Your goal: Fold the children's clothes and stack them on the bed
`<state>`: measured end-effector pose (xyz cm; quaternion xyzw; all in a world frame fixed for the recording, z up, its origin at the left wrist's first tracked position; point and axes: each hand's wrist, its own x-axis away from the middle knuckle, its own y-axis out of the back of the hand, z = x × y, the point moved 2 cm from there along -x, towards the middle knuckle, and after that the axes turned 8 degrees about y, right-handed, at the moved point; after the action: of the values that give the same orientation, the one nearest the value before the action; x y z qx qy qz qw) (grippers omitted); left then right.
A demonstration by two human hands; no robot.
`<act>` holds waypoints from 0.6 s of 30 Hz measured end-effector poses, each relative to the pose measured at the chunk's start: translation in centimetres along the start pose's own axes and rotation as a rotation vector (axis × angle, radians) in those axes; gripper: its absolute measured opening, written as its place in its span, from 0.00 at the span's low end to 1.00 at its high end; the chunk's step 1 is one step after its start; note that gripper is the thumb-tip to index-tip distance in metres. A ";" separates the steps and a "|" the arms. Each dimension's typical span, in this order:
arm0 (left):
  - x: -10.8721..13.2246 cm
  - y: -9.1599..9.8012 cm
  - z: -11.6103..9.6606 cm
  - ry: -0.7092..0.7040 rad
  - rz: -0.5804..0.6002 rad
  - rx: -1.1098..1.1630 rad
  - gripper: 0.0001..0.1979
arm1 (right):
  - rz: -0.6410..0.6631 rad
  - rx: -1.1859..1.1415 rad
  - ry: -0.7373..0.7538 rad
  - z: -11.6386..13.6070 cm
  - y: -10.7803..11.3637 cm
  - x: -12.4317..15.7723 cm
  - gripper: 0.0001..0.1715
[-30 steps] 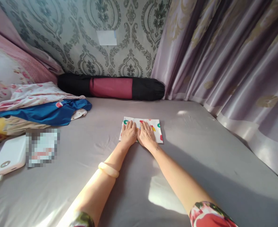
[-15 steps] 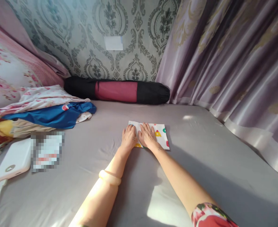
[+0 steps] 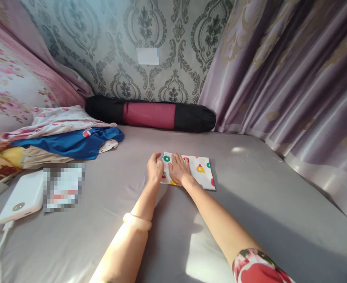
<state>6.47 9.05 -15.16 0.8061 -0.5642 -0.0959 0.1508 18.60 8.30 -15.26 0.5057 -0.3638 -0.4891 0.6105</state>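
Note:
A small folded white cloth point(image 3: 201, 172) with coloured prints lies on the grey bedsheet point(image 3: 250, 212), about mid-frame. My right hand point(image 3: 177, 169) rests flat on the cloth's left half, fingers stretched out and together. My left hand point(image 3: 155, 168) sits at the cloth's left edge, its fingers curled over that edge. A pale bangle point(image 3: 137, 221) circles my left forearm.
A pile of clothes point(image 3: 64, 135), blue on top, lies at the left by a floral pillow point(image 3: 8, 86). A black and red roll bag point(image 3: 152, 114) lines the wall. A white power bank point(image 3: 21, 196) with a cable lies front left. Purple curtains point(image 3: 294, 86) hang at the right.
My left hand has slid leftwards off the cloth's top to its left edge and curled its fingers. My right hand stays flat. The view has shifted slightly.

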 end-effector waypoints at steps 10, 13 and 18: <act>-1.5 -0.1 1.7 0.094 -0.096 0.218 0.17 | 0.012 0.012 -0.027 0.1 -0.3 -0.4 0.34; -1.6 -0.1 1.7 0.088 -0.107 0.230 0.18 | 0.000 0.013 -0.011 1.3 0.0 -1.2 0.34; -1.8 -0.2 1.7 0.094 -0.109 0.241 0.19 | 0.025 0.017 0.092 3.5 -0.5 -2.0 0.33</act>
<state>5.43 10.52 -16.88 0.8514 -0.5193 0.0025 0.0739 14.70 9.27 -14.86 0.5283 -0.3458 -0.4545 0.6283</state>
